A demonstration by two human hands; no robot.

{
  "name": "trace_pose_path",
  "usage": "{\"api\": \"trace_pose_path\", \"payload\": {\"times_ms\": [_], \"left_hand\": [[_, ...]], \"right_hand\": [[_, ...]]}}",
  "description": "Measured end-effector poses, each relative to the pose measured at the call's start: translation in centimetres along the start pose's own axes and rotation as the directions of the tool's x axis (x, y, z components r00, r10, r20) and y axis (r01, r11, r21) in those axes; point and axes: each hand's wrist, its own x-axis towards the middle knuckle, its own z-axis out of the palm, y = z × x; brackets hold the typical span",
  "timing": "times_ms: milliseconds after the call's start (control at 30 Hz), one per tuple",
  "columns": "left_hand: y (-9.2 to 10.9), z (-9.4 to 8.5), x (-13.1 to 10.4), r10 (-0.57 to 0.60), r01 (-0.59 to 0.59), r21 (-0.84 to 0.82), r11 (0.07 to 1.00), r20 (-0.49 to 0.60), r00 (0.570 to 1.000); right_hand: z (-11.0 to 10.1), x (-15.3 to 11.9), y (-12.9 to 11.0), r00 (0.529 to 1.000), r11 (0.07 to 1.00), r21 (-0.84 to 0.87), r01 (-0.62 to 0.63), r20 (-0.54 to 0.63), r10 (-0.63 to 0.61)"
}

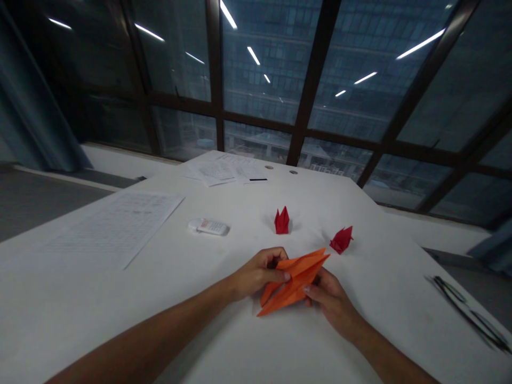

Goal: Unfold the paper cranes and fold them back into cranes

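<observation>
An orange folded paper (302, 274), with pointed ends and a slit along its lower left part, is held just above the white table (192, 330). My left hand (262, 272) pinches its left side, thumb on the front face and the other fingers behind. On the lower right side, my right hand (330, 298) grips it with the thumb in front; its remaining fingers are partly hidden behind the paper. Beyond my hands stand two small red origami pieces, one upright with pointed tips (282, 221) and one tilted (341, 240) farther right.
A white oblong packet (208, 226) with printing lies left of the red pieces. Printed sheets (116, 224) cover the left side, and more papers (228, 169) lie at the far end. Eyeglasses (468, 312) rest near the right edge. Large windows rise behind the table.
</observation>
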Motion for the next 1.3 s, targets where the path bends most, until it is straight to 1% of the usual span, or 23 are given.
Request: {"api": "trace_pose_path", "payload": {"times_ms": [200,433,567,733,900,1100,1300], "left_hand": [[0.2,0.0,0.0,0.002,-0.001,-0.058,0.998,0.015,1.000],[0.3,0.0,0.1,0.007,-0.007,-0.071,0.997,0.002,1.000],[0.2,0.0,0.2,-0.007,0.006,-0.083,0.997,-0.019,1.000],[0.0,-0.2,0.2,-0.022,0.020,-0.087,0.996,-0.025,0.999],[0.3,-0.4,0.1,0.021,-0.023,-0.081,0.996,-0.023,1.000],[0.0,-0.6,0.2,0.006,-0.005,-0.185,0.983,0.005,1.000],[-0.3,-0.6,0.4,0.007,-0.016,-0.269,0.963,-0.033,0.999]], "right_hand": [[0.3,0.1,-0.6,1.000,0.999,0.051,-0.006,0.012,0.005],[0.5,0.1,-1.7,0.993,0.997,0.070,-0.037,0.114,0.029],[0.7,0.2,-1.9,0.995,0.993,0.112,-0.029,0.095,0.019],[0.4,0.1,-1.4,0.997,0.992,0.127,-0.025,0.074,0.016],[0.2,0.4,-0.8,1.000,0.992,0.123,-0.011,0.030,0.007],[0.3,0.8,-0.6,1.000,0.994,0.112,0.007,0.025,-0.010],[0.2,0.9,0.1,0.999,0.997,0.076,0.033,-0.005,-0.033]]}}
